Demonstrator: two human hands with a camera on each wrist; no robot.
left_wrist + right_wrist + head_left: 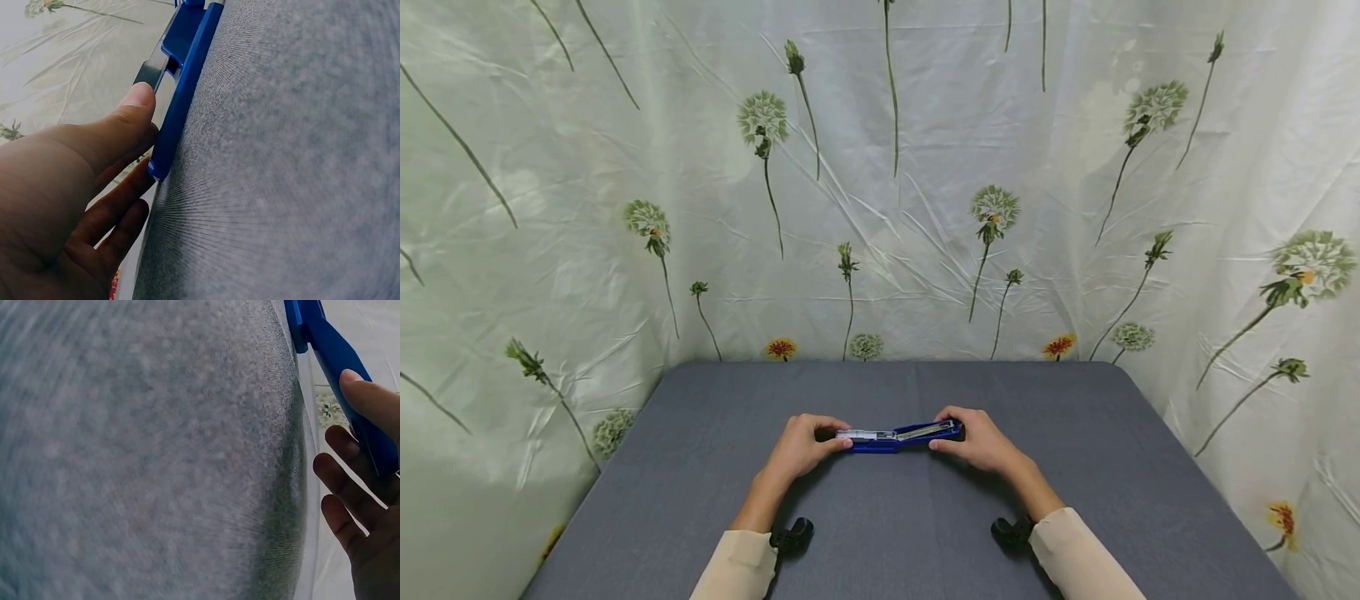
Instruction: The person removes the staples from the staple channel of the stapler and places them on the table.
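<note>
A blue stapler [876,447] lies opened out over the middle of the table, its metal staple channel showing on top. My left hand [799,447] pinches the left end, thumb in front and fingers behind. In the left wrist view the thumb of that hand [81,156] presses the metal channel above the blue base [181,112]. The right hand [977,439] grips the blue top arm at the right end, which tilts slightly upward. In the right wrist view the blue arm [344,356] sits between thumb and index finger, while the other fingers spread loosely below.
A grey cloth covers the table [917,533]. Behind and around it hangs a pale curtain [880,208] printed with dandelions. Black wrist mounts [793,537] are strapped near both cuffs.
</note>
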